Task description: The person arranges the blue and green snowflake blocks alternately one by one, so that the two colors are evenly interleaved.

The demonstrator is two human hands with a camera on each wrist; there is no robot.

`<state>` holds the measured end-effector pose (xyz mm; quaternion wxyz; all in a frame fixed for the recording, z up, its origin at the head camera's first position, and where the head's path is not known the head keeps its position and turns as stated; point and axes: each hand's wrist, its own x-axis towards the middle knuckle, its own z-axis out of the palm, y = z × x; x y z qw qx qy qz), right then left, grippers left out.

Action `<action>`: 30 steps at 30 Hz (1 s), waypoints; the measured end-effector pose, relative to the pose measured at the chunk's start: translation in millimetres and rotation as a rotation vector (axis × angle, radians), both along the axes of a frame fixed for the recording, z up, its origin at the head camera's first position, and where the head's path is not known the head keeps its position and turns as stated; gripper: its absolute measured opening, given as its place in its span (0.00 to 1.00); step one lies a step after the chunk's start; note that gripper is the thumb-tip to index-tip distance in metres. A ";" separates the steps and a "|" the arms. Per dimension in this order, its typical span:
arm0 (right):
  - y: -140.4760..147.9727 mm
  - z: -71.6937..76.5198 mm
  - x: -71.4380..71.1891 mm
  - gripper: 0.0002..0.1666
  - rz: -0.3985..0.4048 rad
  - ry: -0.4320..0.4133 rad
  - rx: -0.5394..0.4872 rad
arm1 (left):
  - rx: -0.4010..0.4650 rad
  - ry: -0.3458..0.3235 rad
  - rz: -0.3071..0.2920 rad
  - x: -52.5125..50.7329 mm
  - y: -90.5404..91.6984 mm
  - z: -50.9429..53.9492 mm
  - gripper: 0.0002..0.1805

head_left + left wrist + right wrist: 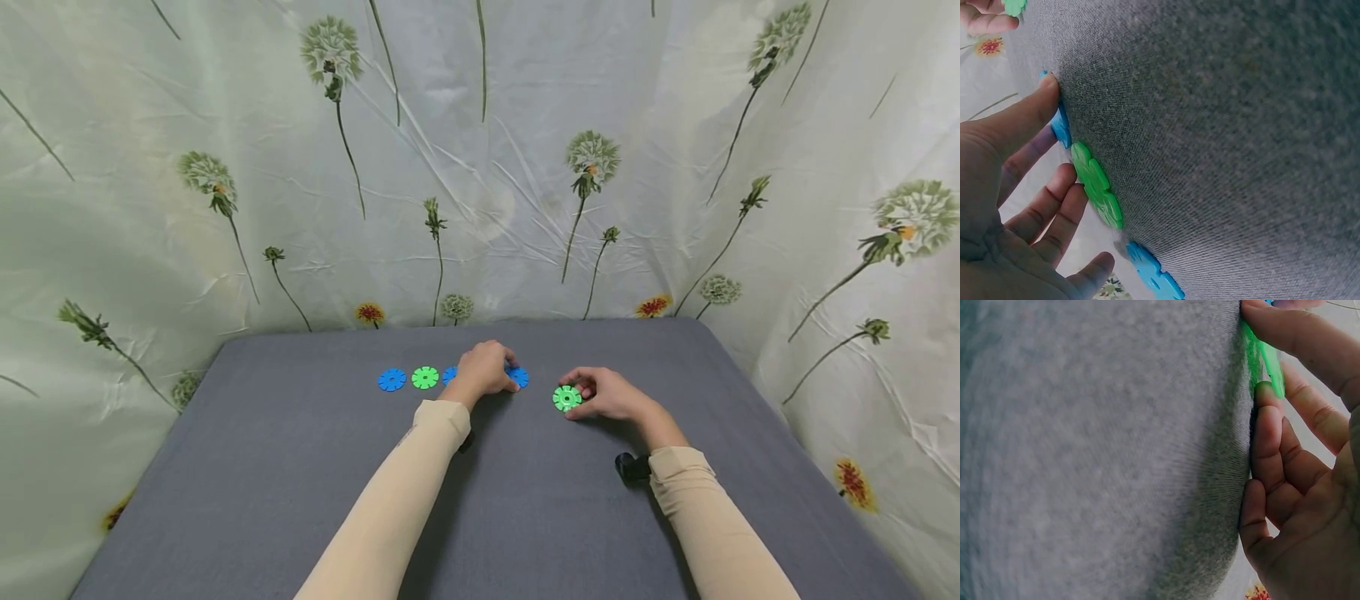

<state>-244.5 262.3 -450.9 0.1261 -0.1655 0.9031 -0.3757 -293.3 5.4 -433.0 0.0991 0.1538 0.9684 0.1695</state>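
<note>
My left hand has its thumb and index finger at opposite edges of a blue notched disc, which lies on the cloth at the right end of a row. In the left wrist view, that blue disc sits beside a green disc, with two other fingertips near the green one. Farther along the row lies another blue disc. Off to the right, my right hand pinches a green notched disc by its edge. The right wrist view shows this disc tilted, close to the cloth.
A grey cloth covers the table. At the row's left end are a blue disc and a green disc; the left hand partly covers the row's middle. A dandelion-print curtain hangs behind the table and along its sides.
</note>
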 end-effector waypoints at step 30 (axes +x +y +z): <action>-2.2 1.4 -7.7 0.27 0.020 0.060 0.074 | 0.007 0.009 0.000 -0.2 -0.6 -2.5 0.22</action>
